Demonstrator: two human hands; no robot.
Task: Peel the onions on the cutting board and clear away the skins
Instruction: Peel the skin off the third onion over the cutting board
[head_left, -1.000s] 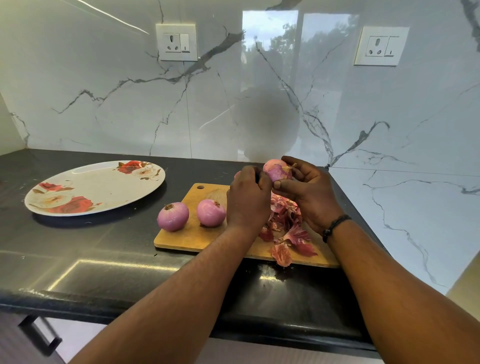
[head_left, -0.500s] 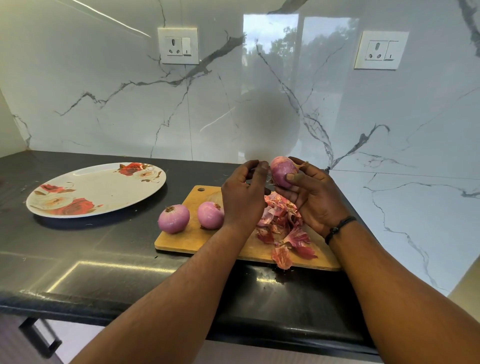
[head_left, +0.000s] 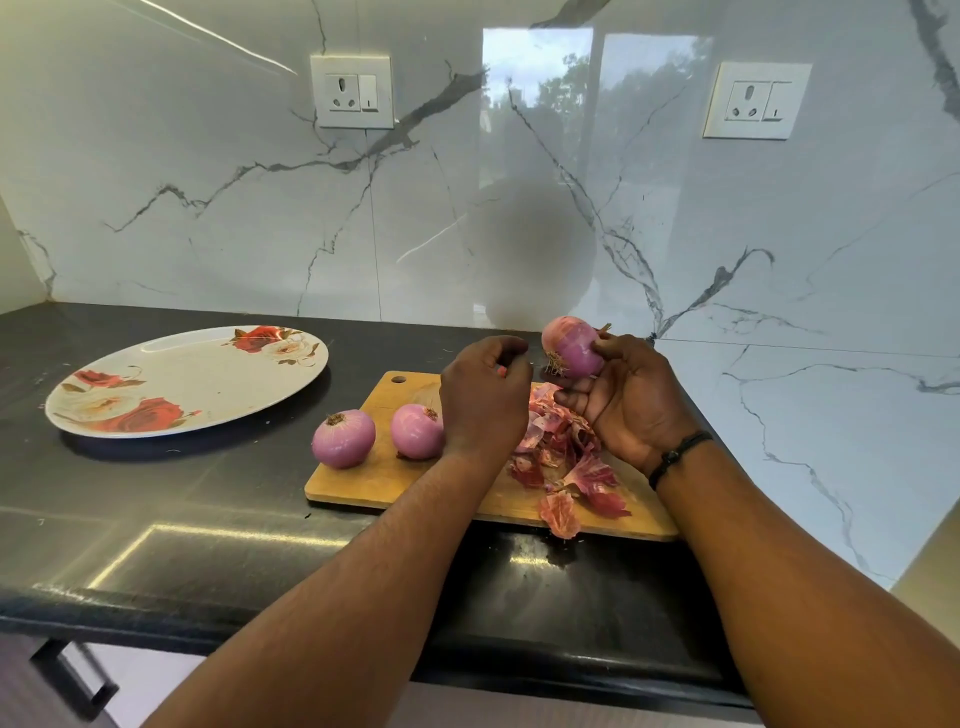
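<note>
My right hand (head_left: 634, 410) grips a partly peeled red onion (head_left: 571, 345) above the back of the wooden cutting board (head_left: 374, 483), root end pointing left. My left hand (head_left: 485, 395) hovers just left of it with fingers curled, and a small pink scrap of skin (head_left: 501, 370) shows between them. Two peeled onions (head_left: 344, 438) (head_left: 417, 431) sit on the board's left half. A pile of red onion skins (head_left: 563, 467) covers the board's right half beneath my hands.
A flowered oval plate (head_left: 187, 379) lies on the black counter (head_left: 156, 519) left of the board. Marble walls stand behind and close to the right. The counter's front edge (head_left: 311, 639) runs below my forearms.
The left hand has pulled away leftward from the onion and curled its fingers. The right hand has turned the onion so its root end faces left.
</note>
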